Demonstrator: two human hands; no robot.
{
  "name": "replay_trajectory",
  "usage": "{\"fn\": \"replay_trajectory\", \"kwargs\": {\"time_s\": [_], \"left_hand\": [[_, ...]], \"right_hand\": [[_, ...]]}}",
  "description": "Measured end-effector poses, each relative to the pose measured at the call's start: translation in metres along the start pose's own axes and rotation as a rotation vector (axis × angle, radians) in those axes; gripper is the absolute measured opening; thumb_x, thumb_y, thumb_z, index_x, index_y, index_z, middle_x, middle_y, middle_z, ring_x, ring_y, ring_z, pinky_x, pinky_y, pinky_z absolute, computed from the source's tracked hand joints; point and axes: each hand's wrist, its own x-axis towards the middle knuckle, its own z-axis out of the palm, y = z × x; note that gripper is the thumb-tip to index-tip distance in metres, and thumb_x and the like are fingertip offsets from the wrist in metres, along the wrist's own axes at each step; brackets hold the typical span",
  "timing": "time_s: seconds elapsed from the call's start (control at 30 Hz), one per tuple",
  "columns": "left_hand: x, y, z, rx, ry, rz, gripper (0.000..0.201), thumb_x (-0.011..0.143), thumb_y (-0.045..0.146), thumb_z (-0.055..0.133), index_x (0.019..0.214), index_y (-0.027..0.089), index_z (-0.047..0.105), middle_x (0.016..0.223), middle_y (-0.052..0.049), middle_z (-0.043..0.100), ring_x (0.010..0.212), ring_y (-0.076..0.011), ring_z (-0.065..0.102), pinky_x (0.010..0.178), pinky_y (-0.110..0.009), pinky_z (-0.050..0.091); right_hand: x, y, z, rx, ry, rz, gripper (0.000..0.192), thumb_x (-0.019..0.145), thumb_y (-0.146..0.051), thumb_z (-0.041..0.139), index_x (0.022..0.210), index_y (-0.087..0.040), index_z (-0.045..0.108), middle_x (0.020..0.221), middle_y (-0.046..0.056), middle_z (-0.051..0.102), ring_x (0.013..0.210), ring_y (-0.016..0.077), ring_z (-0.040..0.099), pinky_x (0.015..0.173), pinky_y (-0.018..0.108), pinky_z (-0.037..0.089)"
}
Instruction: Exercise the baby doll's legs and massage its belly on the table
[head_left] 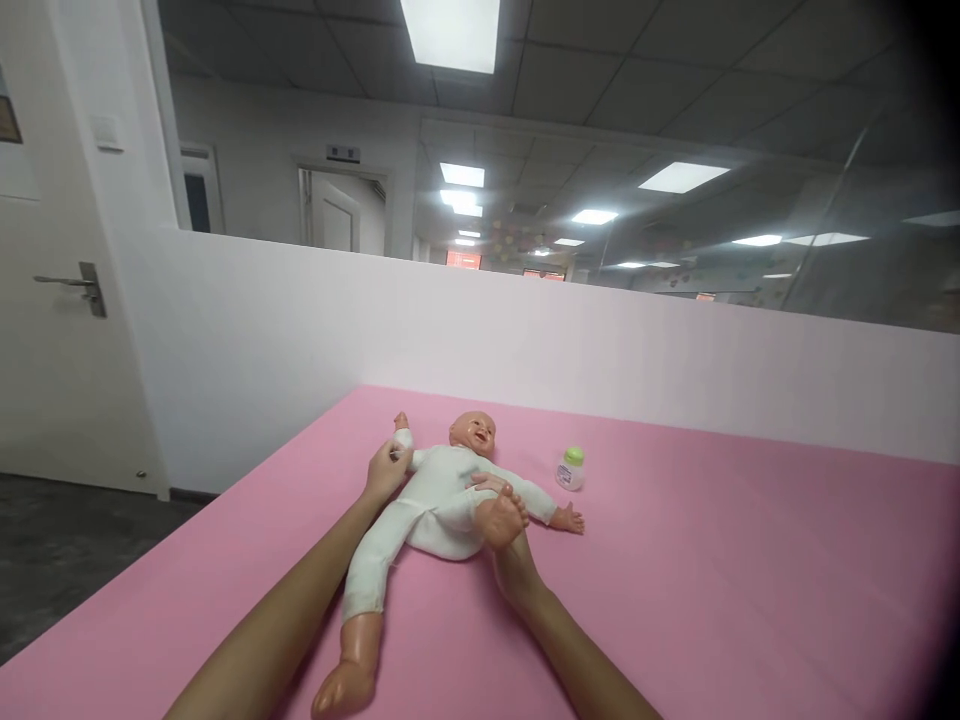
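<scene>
The left hand (386, 472) has its fingers closed around the raised arm of the baby doll (439, 500), which lies on its back in a white suit near the far left corner of the pink mat (712, 560). This looks like a handling or dressing step, calling for a steady hold. The right hand (501, 500) rests on the doll's belly, mostly hidden behind its foot, so finger spread cannot be told. A small green-capped bottle (571, 469) stands just right of the doll.

1. The right hand (501, 498) lies mostly hidden behind the doll's (442, 500) raised foot.
2. Both forearms are cut off by the bottom edge.
3. The small bottle's (571, 469) label is too small to read.
4. The left hand's (385, 470) fingertips are hidden at the doll's arm.
</scene>
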Motion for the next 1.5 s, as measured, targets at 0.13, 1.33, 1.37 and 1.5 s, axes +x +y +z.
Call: {"fn": "replay_trajectory", "kwargs": {"time_s": [0.13, 1.33, 1.37, 1.5], "left_hand": [[-0.001, 0.002, 0.004, -0.286, 0.016, -0.038, 0.046, 0.08, 0.036, 0.078, 0.114, 0.024, 0.05, 0.116, -0.009, 0.068, 0.096, -0.0207, 0.071, 0.075, -0.029, 0.057], [-0.03, 0.005, 0.018, -0.49, -0.332, 0.049, 0.056, 0.065, 0.044, 0.092, 0.111, 0.015, 0.079, 0.122, -0.013, 0.078, 0.122, -0.0373, 0.068, 0.107, -0.048, 0.053], [-0.031, 0.004, 0.017, -0.492, -0.334, 0.048, 0.056, 0.067, 0.044, 0.09, 0.114, 0.016, 0.079, 0.123, -0.012, 0.078, 0.123, -0.037, 0.068, 0.106, -0.047, 0.053], [-0.032, 0.006, 0.018, -0.479, -0.333, 0.071, 0.051, 0.073, 0.043, 0.086, 0.116, 0.017, 0.078, 0.123, -0.011, 0.077, 0.122, -0.0356, 0.068, 0.106, -0.046, 0.052]], "right_hand": [[-0.001, 0.008, -0.003, 0.103, -0.035, 0.061, 0.052, 0.101, -0.057, 0.056, 0.144, -0.028, 0.059, 0.14, 0.011, 0.066, 0.135, 0.0322, 0.06, 0.117, 0.048, 0.049], [0.003, -0.013, 0.002, -0.208, 0.212, -0.106, 0.037, 0.096, -0.026, 0.058, 0.133, -0.023, 0.061, 0.131, 0.012, 0.065, 0.128, 0.0301, 0.059, 0.112, 0.051, 0.047], [0.005, -0.009, -0.001, -0.218, 0.226, -0.1, 0.04, 0.098, -0.027, 0.058, 0.137, -0.022, 0.059, 0.134, 0.013, 0.064, 0.131, 0.0305, 0.058, 0.114, 0.052, 0.046], [0.014, 0.004, -0.008, -0.265, 0.167, -0.151, 0.046, 0.096, -0.015, 0.051, 0.14, -0.024, 0.061, 0.137, 0.012, 0.063, 0.132, 0.0297, 0.058, 0.115, 0.054, 0.047]]}}
